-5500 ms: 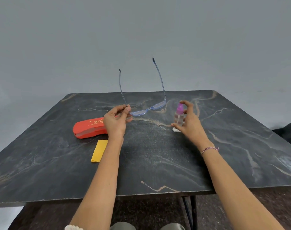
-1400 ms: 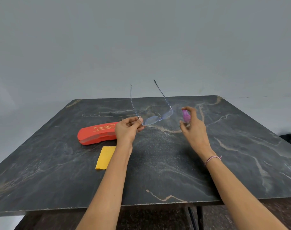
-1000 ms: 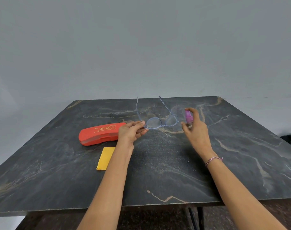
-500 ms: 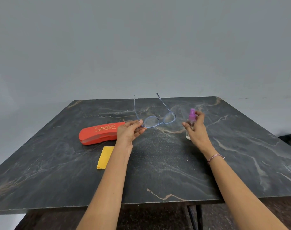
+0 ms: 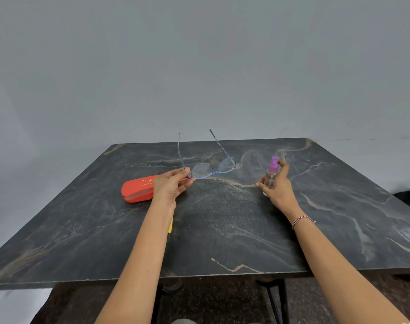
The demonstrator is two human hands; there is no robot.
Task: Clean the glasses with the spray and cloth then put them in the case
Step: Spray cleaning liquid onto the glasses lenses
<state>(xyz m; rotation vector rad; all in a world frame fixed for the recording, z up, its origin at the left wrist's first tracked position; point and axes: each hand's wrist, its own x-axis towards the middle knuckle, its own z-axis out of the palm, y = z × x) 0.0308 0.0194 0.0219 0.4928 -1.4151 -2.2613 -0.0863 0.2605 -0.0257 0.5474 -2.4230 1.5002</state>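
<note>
Left hand [image 5: 170, 184] pinches the glasses [image 5: 211, 169] by one hinge, lenses lifted just right of the case [image 5: 138, 187]. Right hand [image 5: 278, 185] curls round the upright spray [image 5: 271, 175], farther right of the case. Cloth [image 5: 170, 226], mostly hidden, lies on the case's near side.

Catching only a yellow sliver of cloth [image 5: 170, 224] past the left forearm [image 5: 150, 242]. Can't read the gold print [image 5: 147, 181] on the case [image 5: 136, 188], nor see its right end behind the left hand [image 5: 170, 184]. Losing most of the base of the bottle [image 5: 271, 175] behind the right hand [image 5: 280, 189].
</note>
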